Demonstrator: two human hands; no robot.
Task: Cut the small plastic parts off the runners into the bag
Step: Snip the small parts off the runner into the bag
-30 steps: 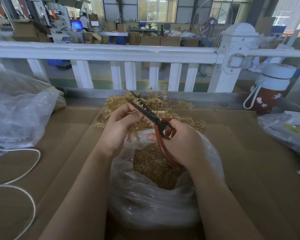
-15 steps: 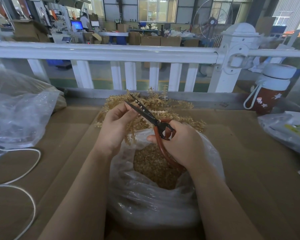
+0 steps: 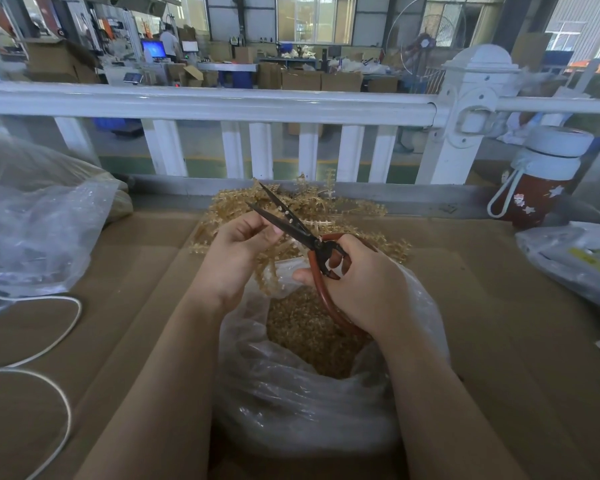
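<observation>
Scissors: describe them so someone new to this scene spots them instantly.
Start at the clear plastic bag of cut tan parts in the middle of the cardboard-covered table. Just above its opening, the right hand grips the scissors. They are the only tool there: long dark blades, open, pointing up-left, with red-brown loop handles.

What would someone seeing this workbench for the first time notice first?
Probably the black-bladed scissors with red handles, blades parted, which the right hand grips at centre while the left hand pinches a tan plastic runner beside the blades. Just below sits the clear plastic bag, open and holding many small tan parts. Behind the hands lies a tangled heap of tan runners on the brown cardboard surface.
</observation>
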